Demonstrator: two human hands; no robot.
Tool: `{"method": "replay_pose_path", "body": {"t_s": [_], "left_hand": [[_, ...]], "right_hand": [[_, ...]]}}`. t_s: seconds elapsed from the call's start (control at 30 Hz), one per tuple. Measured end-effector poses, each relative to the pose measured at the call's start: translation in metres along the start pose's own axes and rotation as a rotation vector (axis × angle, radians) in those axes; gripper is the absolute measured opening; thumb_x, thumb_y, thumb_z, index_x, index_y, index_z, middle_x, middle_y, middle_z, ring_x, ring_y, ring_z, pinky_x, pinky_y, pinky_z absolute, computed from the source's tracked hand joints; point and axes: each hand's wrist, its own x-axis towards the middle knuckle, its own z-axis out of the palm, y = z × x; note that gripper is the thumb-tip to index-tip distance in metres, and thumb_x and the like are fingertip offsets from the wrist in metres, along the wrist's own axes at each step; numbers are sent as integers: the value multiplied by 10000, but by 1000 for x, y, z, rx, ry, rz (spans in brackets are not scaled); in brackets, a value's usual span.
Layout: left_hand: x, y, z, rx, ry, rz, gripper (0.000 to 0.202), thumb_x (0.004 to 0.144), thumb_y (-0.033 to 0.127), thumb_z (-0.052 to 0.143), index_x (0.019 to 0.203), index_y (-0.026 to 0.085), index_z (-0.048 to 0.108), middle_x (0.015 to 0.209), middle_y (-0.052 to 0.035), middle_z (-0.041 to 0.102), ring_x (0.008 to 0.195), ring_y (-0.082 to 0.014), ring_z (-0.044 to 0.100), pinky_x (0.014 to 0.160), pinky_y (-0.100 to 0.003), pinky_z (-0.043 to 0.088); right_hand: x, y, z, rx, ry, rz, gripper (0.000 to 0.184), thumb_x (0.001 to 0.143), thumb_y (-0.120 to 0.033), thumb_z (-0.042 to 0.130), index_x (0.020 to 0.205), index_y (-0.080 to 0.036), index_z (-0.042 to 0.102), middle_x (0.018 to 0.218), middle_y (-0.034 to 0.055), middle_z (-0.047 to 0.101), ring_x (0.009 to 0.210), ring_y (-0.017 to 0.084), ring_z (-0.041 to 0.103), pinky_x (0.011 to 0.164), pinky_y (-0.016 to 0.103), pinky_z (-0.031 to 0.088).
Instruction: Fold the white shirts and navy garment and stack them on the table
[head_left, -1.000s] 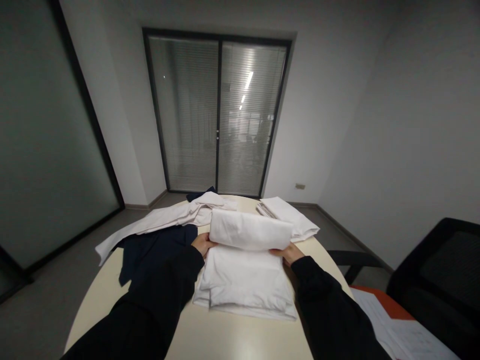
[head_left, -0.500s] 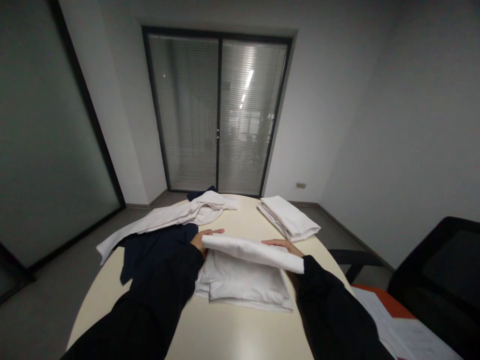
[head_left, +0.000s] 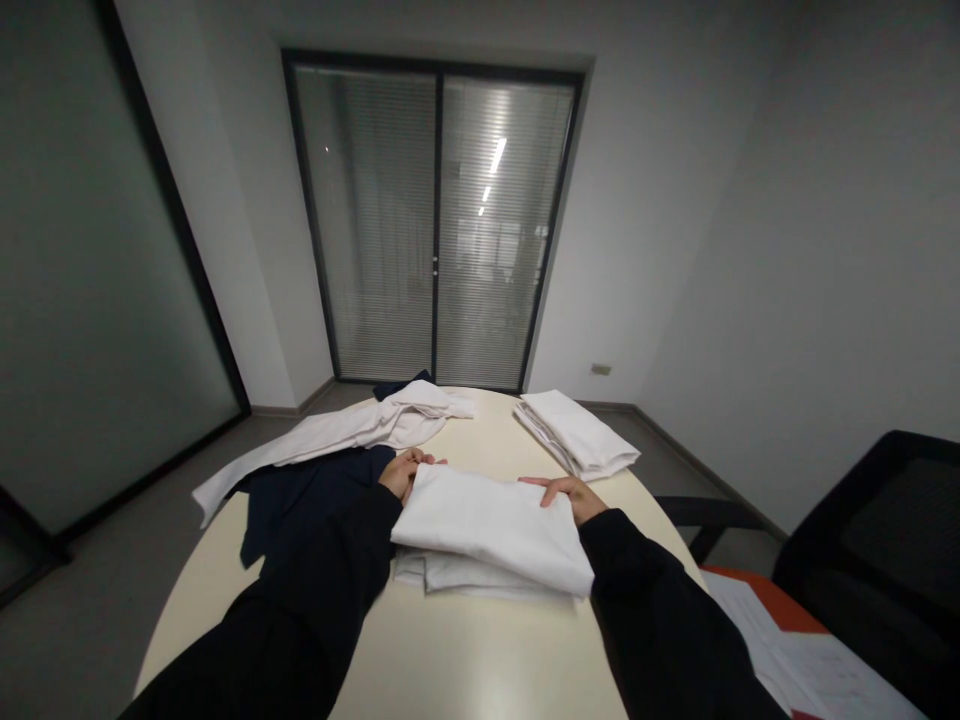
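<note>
In front of me on the table lies a folded white garment (head_left: 491, 525), its layers stacked and its top fold lying down toward my side. At its far left corner, my left hand (head_left: 403, 473) is closed, with the fingers bent at the cloth's edge. My right hand (head_left: 566, 495) grips the far right corner, a finger lying on top of the cloth and the rest partly hidden. Below the top fold, the lower layers (head_left: 480, 578) stick out slightly toward me.
Another folded white garment (head_left: 581, 435) sits at the table's far right edge. To the left, a loose white garment (head_left: 352, 428) lies spread over a dark navy garment (head_left: 315, 495). A black chair (head_left: 885, 540) with papers (head_left: 795, 650) stands beside the round table (head_left: 450, 670) on the right.
The top fold, raised half a second ago, has come down toward me over the lower layers. My right hand's fingers have moved onto the cloth; my left hand's fingers have curled in.
</note>
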Motion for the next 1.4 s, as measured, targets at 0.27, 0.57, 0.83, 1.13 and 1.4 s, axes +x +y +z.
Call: {"method": "replay_pose_path", "body": {"t_s": [0.27,0.57,0.83,1.13,1.4], "left_hand": [[-11,33,28,488,-318,208,361,650,234,776,1001,174,719,1184,-115,671,1264,-317,489,1144,-405,228],[-83,-42,57,1431,-588,391,964,680,475,748,1498,256,287,1593,-135,84,1443,-412,-40,1103,-625,-63],[-96,-52,73,1764,-573,356,937,667,155,586,1522,151,202,1589,-167,21,1438,-399,-79,1120,-627,-19],[-109,-41,84,1710,-476,262,931,697,237,597,1528,249,177,1589,-130,-34,1408,-446,-140,1062,-693,-86],[-120,-38,95,1810,-375,225,837,791,415,548,1527,265,180,1599,-95,-36,1427,-388,-142,1086,-658,-96]], "right_hand": [[2,-1,10,-64,62,-7,416,526,-544,846,624,-171,692,1105,160,708,1001,314,673,906,463,501],[7,-1,6,-154,113,-8,463,562,-529,819,845,-179,712,941,117,738,916,283,684,890,455,505],[12,4,-2,-222,157,6,443,534,-485,825,840,-175,746,833,88,752,815,273,702,850,454,528],[-9,3,-7,-99,192,107,493,630,-406,753,1055,-158,729,952,120,757,922,295,704,940,479,501],[-2,-76,41,-858,177,-34,484,852,-375,501,1274,-164,614,1350,105,575,1300,265,483,1147,444,287]]}}
